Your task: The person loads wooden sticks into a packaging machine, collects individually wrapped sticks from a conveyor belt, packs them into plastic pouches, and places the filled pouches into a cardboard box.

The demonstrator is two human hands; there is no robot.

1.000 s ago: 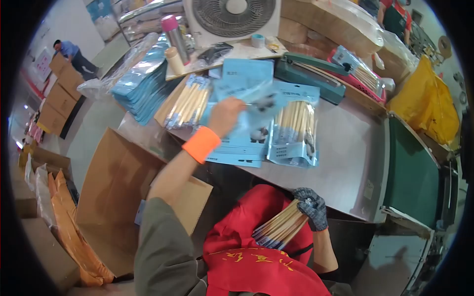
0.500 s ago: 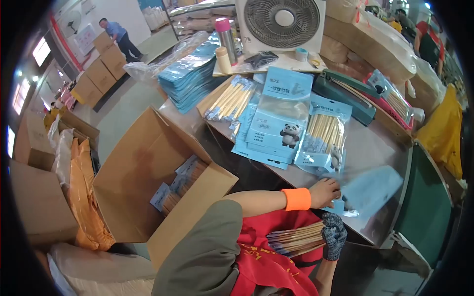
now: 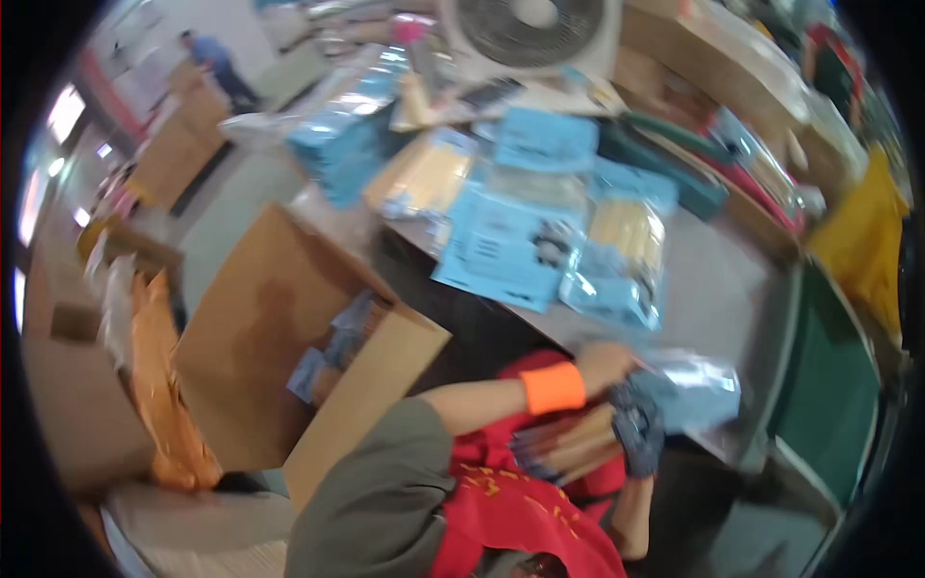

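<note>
The picture is blurred by motion. My left hand, bare and with an orange wristband, pinches the near end of a blue pouch at the table's front edge. Just below it, my gloved right hand is closed round a bundle of wooden chopsticks, held over the red apron. The hands are close together; whether they touch is hard to tell. Flat blue pouches lie on the table, beside a filled pouch. More chopsticks are heaped to their left.
An open carton holding packs stands at the left. Behind the pouches are a green sealer-like device, a fan and a blue pouch stack. A person is by cartons at the far left.
My left hand has come from the pouch pile to beside my right hand, bringing a blue pouch. The bundle stays in my right hand. The camera view has shifted.
</note>
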